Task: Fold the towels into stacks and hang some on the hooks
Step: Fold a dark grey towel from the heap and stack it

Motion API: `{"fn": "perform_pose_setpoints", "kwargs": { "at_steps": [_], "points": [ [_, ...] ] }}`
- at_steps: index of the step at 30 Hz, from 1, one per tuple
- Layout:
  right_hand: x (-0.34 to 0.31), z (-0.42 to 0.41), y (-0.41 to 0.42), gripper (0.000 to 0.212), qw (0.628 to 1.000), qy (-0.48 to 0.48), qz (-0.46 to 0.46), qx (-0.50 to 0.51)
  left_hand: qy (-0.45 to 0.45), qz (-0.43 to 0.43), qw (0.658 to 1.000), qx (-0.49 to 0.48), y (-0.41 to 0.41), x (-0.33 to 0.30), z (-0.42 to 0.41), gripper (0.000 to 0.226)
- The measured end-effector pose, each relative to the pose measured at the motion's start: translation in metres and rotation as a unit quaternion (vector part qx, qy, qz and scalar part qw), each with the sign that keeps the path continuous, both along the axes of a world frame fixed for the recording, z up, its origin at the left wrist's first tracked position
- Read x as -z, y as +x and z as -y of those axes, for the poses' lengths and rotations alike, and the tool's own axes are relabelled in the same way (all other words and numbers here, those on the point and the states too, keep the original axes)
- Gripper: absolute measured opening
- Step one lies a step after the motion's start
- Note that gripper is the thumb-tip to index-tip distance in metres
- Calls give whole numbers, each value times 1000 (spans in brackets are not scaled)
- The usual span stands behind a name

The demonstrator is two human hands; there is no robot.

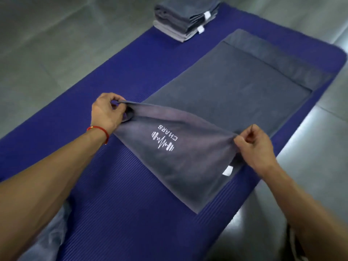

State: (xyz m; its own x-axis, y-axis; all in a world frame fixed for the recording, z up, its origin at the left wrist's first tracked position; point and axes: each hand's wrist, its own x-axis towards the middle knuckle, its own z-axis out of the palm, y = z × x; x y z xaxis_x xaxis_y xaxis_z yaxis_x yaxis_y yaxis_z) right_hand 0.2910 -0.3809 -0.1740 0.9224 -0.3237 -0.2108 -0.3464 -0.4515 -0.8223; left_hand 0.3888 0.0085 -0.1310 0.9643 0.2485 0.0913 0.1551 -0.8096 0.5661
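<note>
A grey towel (222, 91) with a white barbell logo and the word CHARS lies lengthwise on a blue mat (116, 185). Its near end is lifted off the mat and doubled over, logo side up. My left hand (106, 113) pinches the lifted left corner. My right hand (254, 146) pinches the lifted right corner. A small white tag shows on the towel's edge below my right hand. A stack of folded grey towels (185, 16) with white tags sits at the mat's far end.
The mat lies on a grey tiled floor (47, 44), which surrounds it on both sides. More grey cloth (49, 234) lies at the mat's near left edge under my left forearm. No hooks are in view.
</note>
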Motion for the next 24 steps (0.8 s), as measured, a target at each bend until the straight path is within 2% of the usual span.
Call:
{"fn": "perform_pose_setpoints", "kwargs": {
  "at_steps": [3, 6, 11, 15, 20, 24],
  "points": [
    [-3, 53, 29, 9, 996, -84, 1, 6, -57, 0, 998, -10, 54, 2, 54, 11],
    [-1, 101, 58, 24, 990, -142, 23, 3, -101, 23, 995, 5, 107, 3, 110, 11],
    [2, 177, 118, 21, 971, -206, 103, 66, 4, 93, 994, 63, 197, -5, 200, 20],
    [11, 234, 179, 20, 955, -233, 93, 160, 15, 112, 992, 62, 266, -8, 271, 24],
    [46, 274, 229, 22, 944, -248, 58, 212, 48, 103, 990, 88, 333, -2, 344, 21],
    [78, 279, 234, 23, 937, -230, 109, 238, 105, 68, 987, 105, 373, 12, 377, 19]
  ]
}}
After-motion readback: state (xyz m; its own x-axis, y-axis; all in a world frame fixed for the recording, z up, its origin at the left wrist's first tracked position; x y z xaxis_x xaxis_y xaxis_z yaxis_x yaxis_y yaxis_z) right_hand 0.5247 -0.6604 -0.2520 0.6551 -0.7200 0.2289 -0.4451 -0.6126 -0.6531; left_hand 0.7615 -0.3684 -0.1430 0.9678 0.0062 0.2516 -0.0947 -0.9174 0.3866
